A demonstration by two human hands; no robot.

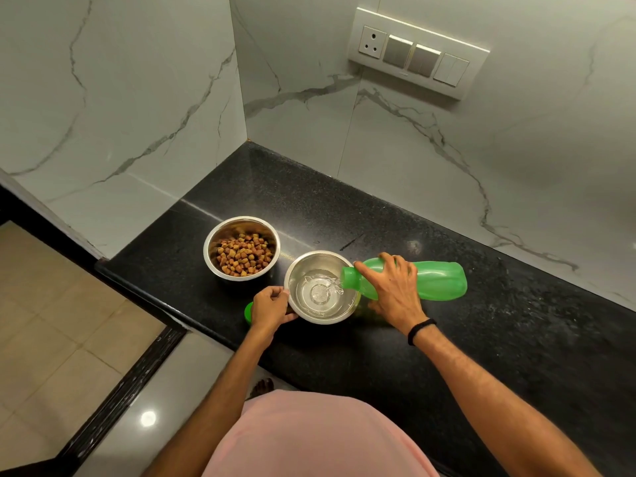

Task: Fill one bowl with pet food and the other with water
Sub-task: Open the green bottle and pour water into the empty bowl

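Two steel bowls stand on the black counter (378,228). The far-left bowl (210,247) holds brown pet food kibble (242,254). The nearer bowl (347,304) has clear water pooling in its bottom. My right hand (392,287) grips a green plastic bottle (437,280) tipped on its side, with the mouth over the bowl's right rim and water running out. My left hand (270,306) holds the left rim of the water bowl. A green cap (247,311) peeks out behind my left hand.
Marble walls meet in a corner behind the bowls. A switch panel (418,53) is mounted on the right wall. The counter's front edge runs diagonally just left of my left hand, with tiled floor (51,321) below.
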